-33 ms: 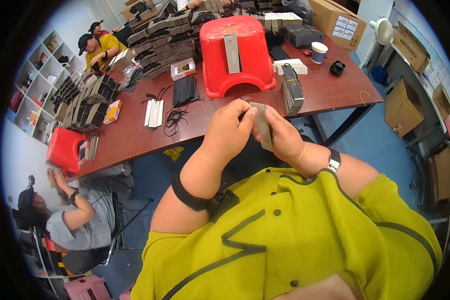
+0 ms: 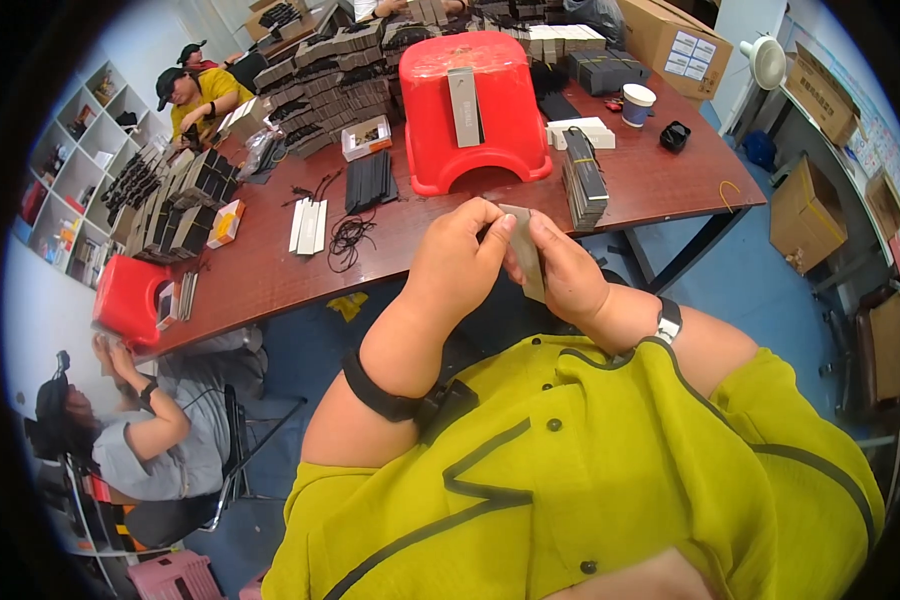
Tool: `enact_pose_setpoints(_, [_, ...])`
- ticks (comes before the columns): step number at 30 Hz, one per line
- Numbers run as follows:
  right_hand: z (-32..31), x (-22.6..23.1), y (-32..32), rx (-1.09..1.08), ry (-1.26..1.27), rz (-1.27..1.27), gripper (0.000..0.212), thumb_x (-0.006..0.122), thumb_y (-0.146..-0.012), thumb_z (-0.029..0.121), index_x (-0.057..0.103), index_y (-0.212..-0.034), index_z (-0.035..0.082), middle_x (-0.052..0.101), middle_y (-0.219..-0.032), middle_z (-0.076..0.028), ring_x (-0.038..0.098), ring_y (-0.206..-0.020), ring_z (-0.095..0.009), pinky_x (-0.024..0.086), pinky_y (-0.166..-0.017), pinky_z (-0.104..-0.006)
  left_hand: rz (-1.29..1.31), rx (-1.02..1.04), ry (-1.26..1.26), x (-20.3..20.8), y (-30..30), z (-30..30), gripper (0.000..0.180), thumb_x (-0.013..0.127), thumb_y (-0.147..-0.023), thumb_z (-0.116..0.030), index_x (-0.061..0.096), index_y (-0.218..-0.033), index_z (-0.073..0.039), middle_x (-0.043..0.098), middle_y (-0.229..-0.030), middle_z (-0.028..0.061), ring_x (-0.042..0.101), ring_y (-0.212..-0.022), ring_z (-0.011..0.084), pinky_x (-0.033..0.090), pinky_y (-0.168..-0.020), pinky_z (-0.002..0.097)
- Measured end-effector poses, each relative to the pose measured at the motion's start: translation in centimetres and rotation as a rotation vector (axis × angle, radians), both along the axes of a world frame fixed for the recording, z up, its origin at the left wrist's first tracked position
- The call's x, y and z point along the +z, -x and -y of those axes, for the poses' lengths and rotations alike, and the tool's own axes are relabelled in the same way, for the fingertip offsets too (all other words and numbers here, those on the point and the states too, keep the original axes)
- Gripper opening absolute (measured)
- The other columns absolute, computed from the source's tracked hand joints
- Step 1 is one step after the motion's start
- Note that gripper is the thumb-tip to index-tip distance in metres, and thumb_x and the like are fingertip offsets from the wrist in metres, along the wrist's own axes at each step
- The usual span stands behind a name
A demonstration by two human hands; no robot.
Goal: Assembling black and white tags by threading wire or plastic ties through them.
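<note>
A narrow grey-beige cardboard box (image 2: 527, 258) is held upright and slightly tilted between my hands, in front of the table's near edge. My left hand (image 2: 458, 250) pinches its upper left side with thumb and curled fingers. My right hand (image 2: 568, 270) grips the right side, thumb near the top. Parts of the box are hidden behind the fingers. Just beyond, a similar slim box (image 2: 464, 107) leans against an upturned red plastic stool (image 2: 475, 65) on the table. To the right of the stool is a stack of slim grey boxes (image 2: 585, 185).
On the brown table (image 2: 255, 280) lie white strips (image 2: 308, 227), black cords (image 2: 351, 240) and dark flat strips (image 2: 371, 182). Stacked grey boxes (image 2: 335, 75) fill the back. A paper cup (image 2: 637, 104) stands at the right. A co-worker (image 2: 155, 440) sits at the left beside another red stool (image 2: 130, 300).
</note>
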State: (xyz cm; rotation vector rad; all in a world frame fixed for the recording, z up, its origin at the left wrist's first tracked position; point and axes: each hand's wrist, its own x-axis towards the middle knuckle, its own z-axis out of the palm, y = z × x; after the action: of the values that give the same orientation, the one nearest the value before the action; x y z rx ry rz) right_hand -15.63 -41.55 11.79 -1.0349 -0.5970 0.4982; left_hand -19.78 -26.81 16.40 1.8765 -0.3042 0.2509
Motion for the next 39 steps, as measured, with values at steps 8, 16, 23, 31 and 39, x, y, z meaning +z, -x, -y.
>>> enact_pose_setpoints(8, [0.0,1.0,0.5,-0.017,0.021,0.021,0.033,0.033,-0.099,0.037,0.048,-0.095,0.007,0.047,-0.077,-0.003,0.043,-0.067,-0.011,0.036,-0.063,-0.0235,-0.045,-0.003,0.130,0.6,0.4,0.2,0.015,0.051,-0.094,-0.011,0.054,-0.084,-0.001,0.056,-0.071,0.0002,0.050,-0.065,0.0054,0.042,-0.060,0.0203])
enact_pose_setpoints(16, [0.1,0.8,0.2,-0.005,0.005,0.038,0.031,0.036,-0.098,0.036,0.047,-0.096,0.007,0.047,-0.078,-0.002,0.043,-0.068,-0.011,0.036,-0.064,-0.0234,-0.023,-0.009,0.122,0.1,0.0,0.1,0.013,0.052,-0.094,-0.009,0.053,-0.084,0.000,0.058,-0.071,0.0016,0.053,-0.066,0.0063,0.043,-0.060,0.0207])
enact_pose_setpoints(23, [0.6,0.3,-0.3,-0.061,-0.046,0.158,0.023,0.045,-0.096,0.026,0.048,-0.105,0.006,0.051,-0.085,-0.002,0.046,-0.075,-0.010,0.038,-0.070,-0.0225,-0.029,-0.084,0.295,0.5,0.0,0.2,0.008,0.055,-0.090,-0.009,0.055,-0.086,-0.002,0.062,-0.071,0.0037,0.055,-0.060,0.0080,0.041,-0.052,0.0202])
enact_pose_setpoints(31, [1.9,2.1,0.0,-0.410,0.170,0.629,0.028,0.063,-0.087,0.018,0.054,-0.107,0.001,0.059,-0.097,-0.008,0.056,-0.091,-0.013,0.045,-0.082,-0.0277,-0.191,-0.229,0.349,0.9,0.4,-0.9,0.013,0.052,-0.093,-0.016,0.058,-0.093,-0.004,0.059,-0.076,0.0010,0.044,-0.055,0.0026,0.031,-0.049,0.0152])
enact_pose_setpoints(39, [1.3,1.6,-0.4,-0.362,0.159,0.617,0.026,0.062,-0.087,0.019,0.055,-0.105,0.001,0.060,-0.094,-0.008,0.057,-0.085,-0.015,0.045,-0.077,-0.0258,-0.052,-0.209,0.294,0.5,-0.3,-1.6,0.027,0.053,-0.090,-0.003,0.049,-0.117,-0.001,0.058,-0.087,0.0022,0.053,-0.079,0.0072,0.042,-0.072,0.0208])
